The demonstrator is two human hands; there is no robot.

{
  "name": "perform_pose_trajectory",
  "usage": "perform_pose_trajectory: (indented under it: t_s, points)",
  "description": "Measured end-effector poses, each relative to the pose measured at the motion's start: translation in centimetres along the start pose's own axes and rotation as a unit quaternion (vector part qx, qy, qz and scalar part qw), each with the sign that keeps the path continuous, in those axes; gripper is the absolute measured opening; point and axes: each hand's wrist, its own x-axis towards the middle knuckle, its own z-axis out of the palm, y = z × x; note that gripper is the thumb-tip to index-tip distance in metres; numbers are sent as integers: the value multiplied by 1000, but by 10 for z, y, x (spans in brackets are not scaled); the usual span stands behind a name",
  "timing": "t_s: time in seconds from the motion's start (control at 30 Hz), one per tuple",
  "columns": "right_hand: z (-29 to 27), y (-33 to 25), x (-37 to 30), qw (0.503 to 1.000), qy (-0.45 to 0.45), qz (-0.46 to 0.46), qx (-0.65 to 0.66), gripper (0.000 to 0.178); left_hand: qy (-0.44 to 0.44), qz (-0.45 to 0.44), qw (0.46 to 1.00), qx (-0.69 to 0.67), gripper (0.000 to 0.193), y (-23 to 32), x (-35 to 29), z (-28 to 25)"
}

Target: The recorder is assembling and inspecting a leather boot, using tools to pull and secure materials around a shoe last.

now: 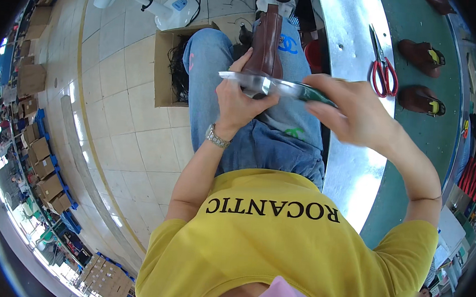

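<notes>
A brown leather boot (267, 45) lies lengthwise over my lap. My left hand (236, 101), with a metal watch on the wrist, is closed around its near end, thumb reaching across below it. In my right hand (354, 109) is a green-handled metal tool (253, 83), gripped by the handle. Its bright head points left, crossing over the near end of the boot and just above my left fingers. Motion and glare smear the tool, so its exact kind is unclear, and I cannot tell whether it touches the leather.
Red-handled scissors (384, 76) lie on the metal bench strip (352, 173) to my right. Beyond, brown shoes (420, 100) stand on a green surface (423, 29). A cardboard box (166, 72) holding dark strands sits left of my knee, near a white fan (176, 12). Stacked cartons line the far left.
</notes>
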Motion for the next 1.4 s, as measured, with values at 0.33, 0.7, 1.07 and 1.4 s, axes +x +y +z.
perform_pose_trajectory:
  t_s: [0.33,0.7,1.07,1.4]
  points:
    - [35,50,-91,948,107,296,53,36,64,12,997,34,82,10,-27,-6]
    - [87,89,-166,867,222,369,-249,32,57,13,998,35,89,11,-45,-11]
    - [94,20,-9,956,197,116,182,43,37,4,999,35,87,16,-64,-9]
    - [86,21,22,939,51,123,318,89,-12,16,996,87,94,33,-55,-21]
